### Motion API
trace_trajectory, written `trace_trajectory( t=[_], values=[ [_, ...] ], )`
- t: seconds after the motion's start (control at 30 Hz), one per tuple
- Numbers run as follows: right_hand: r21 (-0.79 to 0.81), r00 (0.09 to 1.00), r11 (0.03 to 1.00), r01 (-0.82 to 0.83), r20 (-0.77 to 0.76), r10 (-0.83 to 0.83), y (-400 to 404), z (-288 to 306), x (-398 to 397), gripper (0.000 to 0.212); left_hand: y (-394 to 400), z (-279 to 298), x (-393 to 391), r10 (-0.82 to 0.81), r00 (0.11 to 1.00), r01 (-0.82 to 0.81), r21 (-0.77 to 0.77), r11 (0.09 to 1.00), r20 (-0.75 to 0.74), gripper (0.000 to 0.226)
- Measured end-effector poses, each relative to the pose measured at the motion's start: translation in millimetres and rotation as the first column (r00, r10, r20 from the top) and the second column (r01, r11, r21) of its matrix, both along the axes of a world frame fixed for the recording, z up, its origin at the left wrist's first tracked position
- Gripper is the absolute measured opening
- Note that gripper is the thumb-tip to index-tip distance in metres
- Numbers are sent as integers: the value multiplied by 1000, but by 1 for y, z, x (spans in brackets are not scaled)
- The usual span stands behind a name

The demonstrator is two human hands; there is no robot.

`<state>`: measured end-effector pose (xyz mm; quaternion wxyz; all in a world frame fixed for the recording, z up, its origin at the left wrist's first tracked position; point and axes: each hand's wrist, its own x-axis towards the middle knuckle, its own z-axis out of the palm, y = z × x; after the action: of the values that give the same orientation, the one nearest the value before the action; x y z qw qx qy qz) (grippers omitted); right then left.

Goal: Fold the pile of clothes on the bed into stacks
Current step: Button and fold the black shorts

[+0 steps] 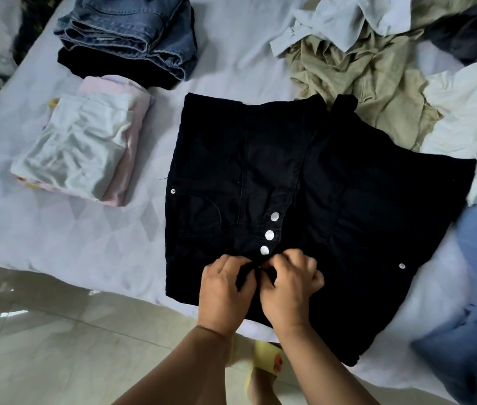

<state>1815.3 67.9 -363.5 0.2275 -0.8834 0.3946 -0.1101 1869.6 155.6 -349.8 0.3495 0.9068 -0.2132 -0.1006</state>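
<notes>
Both hands, left point(225, 290) and right point(288, 287), grip black shorts point(333, 185) waistband; folded stack point(82, 147) left, unfolded pile point(377, 68) behind.

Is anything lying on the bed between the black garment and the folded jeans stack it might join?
Nothing visible does. Bare sheet separates the black garment from the jeans stack. Both hands, left and right, already pinch its waistband.

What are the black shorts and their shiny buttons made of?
The black shorts look like matte denim or a similar thick cotton: stiff seams, pocket stitching. The buttons seem to be silvery metal, since they glint. The floor looks like glossy tile that mirrors light.
</notes>
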Motion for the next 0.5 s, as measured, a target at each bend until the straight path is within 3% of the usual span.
trace_trajectory(
  t=[0.07, 0.2, 0.33, 0.43, 0.5],
  values=[
    [12, 999, 999, -35, 13, 35, 1, 6, -5, 11, -2, 4, 4, 47, 998, -48, -6, 999, -37, 22],
    [15, 983, 986, -163, 89, 161, -3, 11, -18, 14, 2, 0, 5, -137, 990, 136, 36, 990, 42, 24],
    [100, 967, 969, -226, 140, 211, -3, 7, -19, 14, 7, 1, 6, -202, 979, 202, 9, 979, 7, 24],
    [178, 973, 966, -187, 173, 156, -2, 7, -21, 15, 8, 11, 14, -306, 945, 300, -69, 951, -116, 28],
    [204, 973, 962, -183, 178, 147, -1, 6, -22, 12, 10, 18, 22, -361, 885, 329, -153, 932, -295, 37]
  ],
)
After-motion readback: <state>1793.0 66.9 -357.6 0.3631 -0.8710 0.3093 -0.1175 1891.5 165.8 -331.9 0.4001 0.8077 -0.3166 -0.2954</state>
